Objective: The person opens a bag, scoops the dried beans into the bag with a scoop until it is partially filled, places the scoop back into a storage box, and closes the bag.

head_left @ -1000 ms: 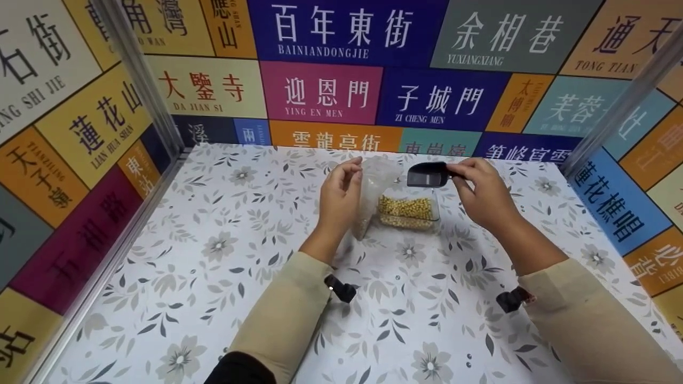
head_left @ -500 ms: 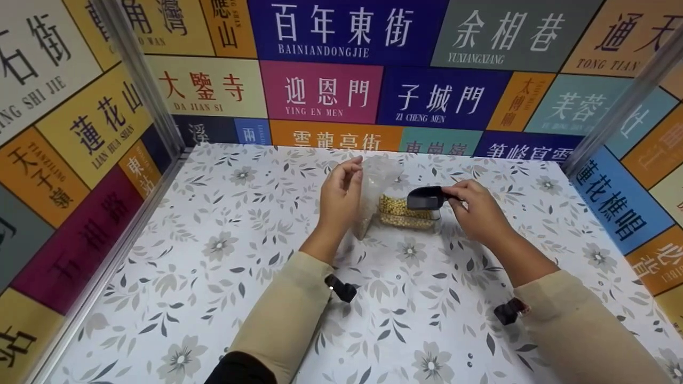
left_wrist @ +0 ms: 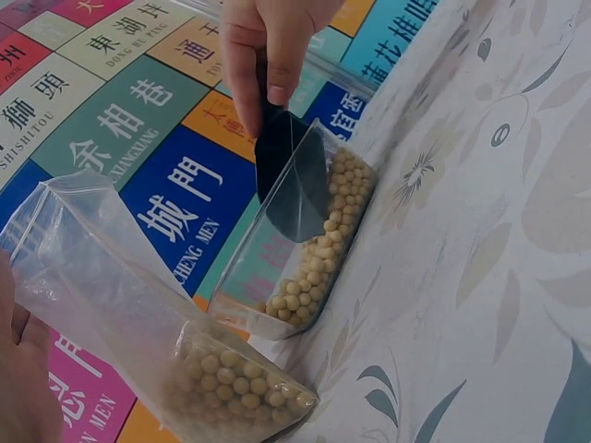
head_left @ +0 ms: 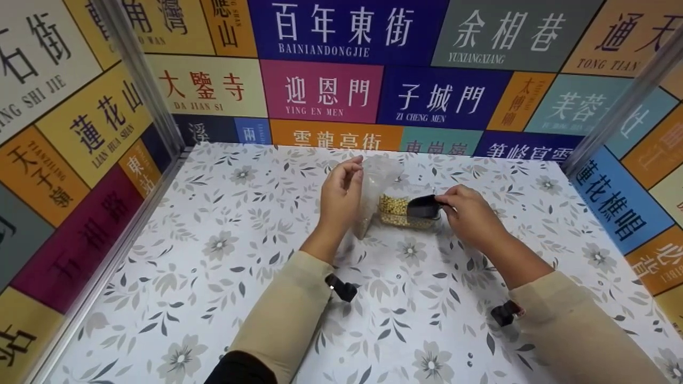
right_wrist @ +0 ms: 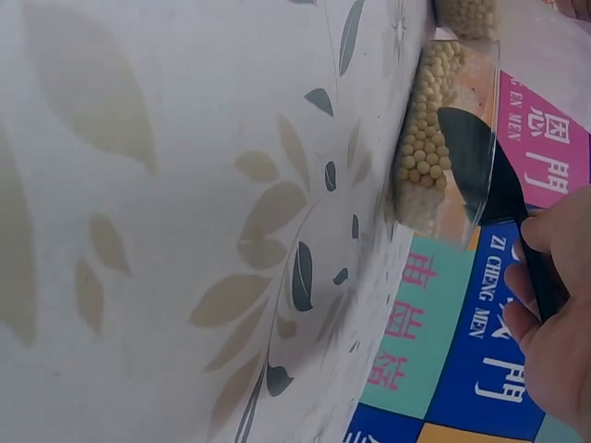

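Observation:
My left hand [head_left: 340, 197] holds the side of a clear plastic bag [head_left: 380, 173] at its upper part. Soybeans [left_wrist: 226, 383] fill the bag's bottom corner in the left wrist view. Just right of the bag stands a clear rectangular container [left_wrist: 247, 268], partly filled with soybeans [left_wrist: 343, 198]. My right hand [head_left: 472, 216] grips the handle of a black scoop [head_left: 424, 207]. The scoop's blade is tilted down inside the container, its tip at the beans. In the right wrist view the scoop [right_wrist: 476, 161] reaches over the container's rim, fingers wrapped about its handle.
A white tablecloth [head_left: 267, 320] with grey flowers and leaves covers the table. Panels with coloured street-name signs [head_left: 320, 90] stand along the back and both sides. Metal posts [head_left: 155, 80] mark the corners.
My right hand has lowered the scoop from above the container down into it, moving slightly left and toward me. My left hand and the bag have stayed put.

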Action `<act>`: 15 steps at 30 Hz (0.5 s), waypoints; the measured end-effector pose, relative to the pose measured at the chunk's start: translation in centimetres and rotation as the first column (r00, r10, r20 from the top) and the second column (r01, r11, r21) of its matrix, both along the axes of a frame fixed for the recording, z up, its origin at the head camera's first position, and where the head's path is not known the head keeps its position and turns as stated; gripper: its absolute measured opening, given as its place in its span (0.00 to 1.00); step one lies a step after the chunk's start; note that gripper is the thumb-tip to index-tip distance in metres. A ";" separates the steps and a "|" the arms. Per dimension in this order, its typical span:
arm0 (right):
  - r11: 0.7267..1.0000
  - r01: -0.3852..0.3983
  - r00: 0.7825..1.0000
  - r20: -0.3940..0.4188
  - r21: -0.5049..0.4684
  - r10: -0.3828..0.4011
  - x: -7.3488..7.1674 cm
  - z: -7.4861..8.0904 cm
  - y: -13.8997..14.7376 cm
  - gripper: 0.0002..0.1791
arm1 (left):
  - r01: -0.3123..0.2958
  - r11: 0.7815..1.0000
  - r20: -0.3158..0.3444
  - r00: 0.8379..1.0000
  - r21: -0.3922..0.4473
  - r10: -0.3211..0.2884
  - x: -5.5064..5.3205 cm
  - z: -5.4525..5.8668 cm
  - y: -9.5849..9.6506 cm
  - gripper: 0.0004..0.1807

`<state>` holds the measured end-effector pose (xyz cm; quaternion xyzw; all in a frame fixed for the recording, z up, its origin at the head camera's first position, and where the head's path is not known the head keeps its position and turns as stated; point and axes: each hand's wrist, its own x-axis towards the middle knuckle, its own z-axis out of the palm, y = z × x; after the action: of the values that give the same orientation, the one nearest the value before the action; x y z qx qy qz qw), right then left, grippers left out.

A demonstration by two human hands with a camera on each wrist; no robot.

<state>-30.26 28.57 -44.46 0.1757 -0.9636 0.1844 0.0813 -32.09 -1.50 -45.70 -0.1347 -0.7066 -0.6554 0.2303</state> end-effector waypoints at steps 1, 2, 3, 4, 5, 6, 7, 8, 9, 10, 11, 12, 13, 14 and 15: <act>1.000 -0.007 1.000 -0.020 0.014 0.007 0.0 0.0 -0.1 0.18 | 0.002 1.000 0.001 1.000 0.000 -0.002 0.0 0.0 0.0 0.07; 1.000 -0.013 0.999 -0.042 0.027 0.014 0.0 0.0 -0.2 0.18 | 0.004 1.000 0.002 1.000 0.002 -0.004 0.0 0.0 0.0 0.07; 0.999 -0.018 0.998 -0.061 0.038 0.020 0.1 0.0 -0.2 0.18 | 0.005 1.000 0.002 1.000 0.003 -0.005 0.0 0.1 0.0 0.07; 0.999 -0.023 0.997 -0.077 0.048 0.027 0.1 0.1 -0.3 0.17 | 0.007 1.000 0.000 1.000 0.004 -0.007 0.0 0.1 0.0 0.07; 0.998 -0.027 0.996 -0.087 0.058 0.032 0.1 0.2 -0.4 0.17 | 0.008 1.000 0.000 1.000 0.007 -0.008 0.0 0.1 0.0 0.07; 0.997 -0.029 0.995 -0.091 0.067 0.035 0.1 0.3 -0.5 0.17 | 0.008 1.000 -0.001 1.000 0.009 -0.008 0.0 0.1 0.0 0.07; 0.997 -0.030 0.995 -0.090 0.074 0.037 0.1 0.4 -0.6 0.17 | 0.008 1.000 -0.002 1.000 0.010 -0.008 0.0 0.1 0.1 0.07; 0.996 -0.031 0.996 -0.083 0.081 0.037 0.1 0.5 -0.7 0.17 | 0.008 1.000 -0.002 1.000 0.010 -0.007 0.0 0.2 0.1 0.07; 0.996 -0.030 0.997 -0.070 0.086 0.036 0.1 0.6 -0.7 0.18 | 0.006 1.000 -0.002 1.000 0.009 -0.006 0.0 0.1 0.1 0.07; 0.996 -0.029 0.998 -0.053 0.089 0.033 0.0 0.7 -0.8 0.18 | 0.005 1.000 -0.002 1.000 0.009 -0.005 0.0 0.1 0.0 0.07; 0.996 -0.027 0.999 -0.032 0.090 0.030 0.0 0.8 -0.8 0.18 | 0.004 1.000 -0.001 1.000 0.006 -0.004 0.0 0.1 0.0 0.07; 0.996 -0.029 0.999 -0.017 0.089 0.031 0.0 0.9 -0.8 0.19 | 0.003 1.000 0.000 1.000 0.006 -0.003 0.0 0.1 0.0 0.08; 0.996 -0.030 1.000 -0.004 0.085 0.031 -0.1 0.9 -0.8 0.19 | 0.003 1.000 0.002 1.000 0.004 -0.003 0.0 0.1 0.0 0.08; 0.996 -0.031 0.999 0.011 0.080 0.030 -0.1 0.9 -0.9 0.19 | 0.003 1.000 0.003 1.000 0.003 -0.003 0.0 0.1 0.0 0.08; 0.997 -0.032 0.999 0.023 0.075 0.030 -0.2 1.0 -0.9 0.19 | 0.003 1.000 0.004 1.000 0.002 -0.003 0.1 0.1 0.0 0.08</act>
<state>-30.44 27.66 -43.51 0.1915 -0.9678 0.1513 0.0611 -32.03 -1.55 -45.61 -0.1345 -0.7063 -0.6566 0.2279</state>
